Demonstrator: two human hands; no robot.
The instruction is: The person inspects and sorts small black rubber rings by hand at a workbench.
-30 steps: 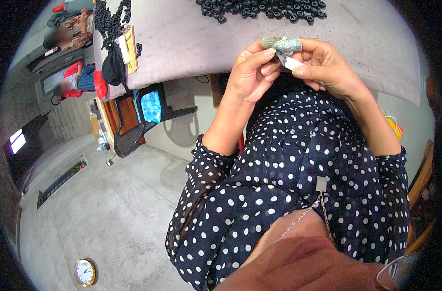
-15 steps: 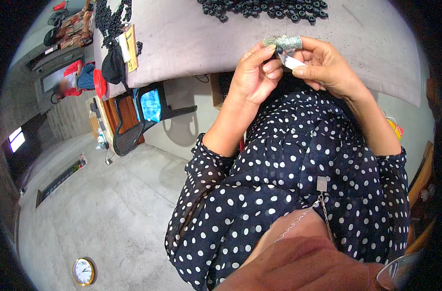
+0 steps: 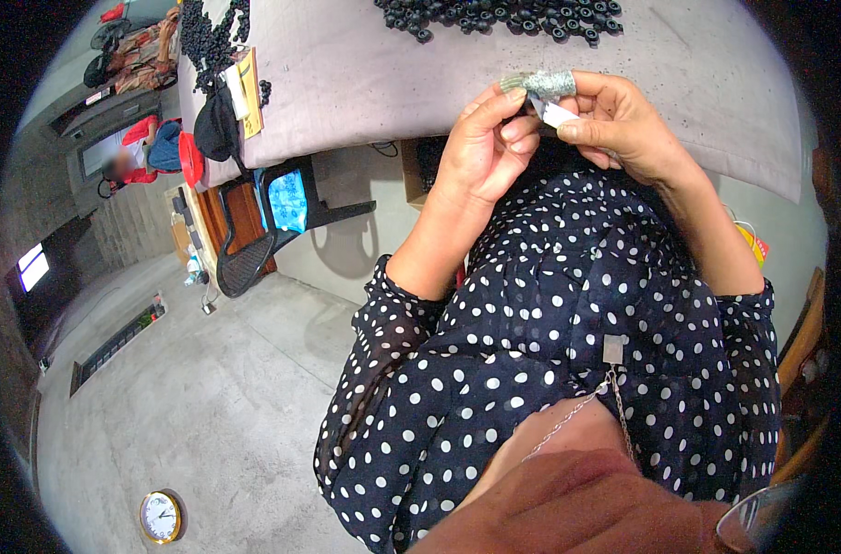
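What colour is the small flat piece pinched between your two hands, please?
White, seen best in the head view: the small flat piece sits just under a grey-green wrapped finger.

Soft, even daylight fills the room, bright on the grey table (image 3: 365, 74) and the pale concrete floor (image 3: 162, 406), while a glowing window (image 3: 32, 268) far off to the left blows out white and the chair (image 3: 272, 222) beside the table's near edge drops a gentle shadow on the wall behind it. The fisheye bends the table's edges and darkens the picture into a black ring at every corner. The middle stays sharp, yet the small figure (image 3: 139, 157) beyond the table's left corner and the chin (image 3: 568, 499) at the bottom look soft and smeared.
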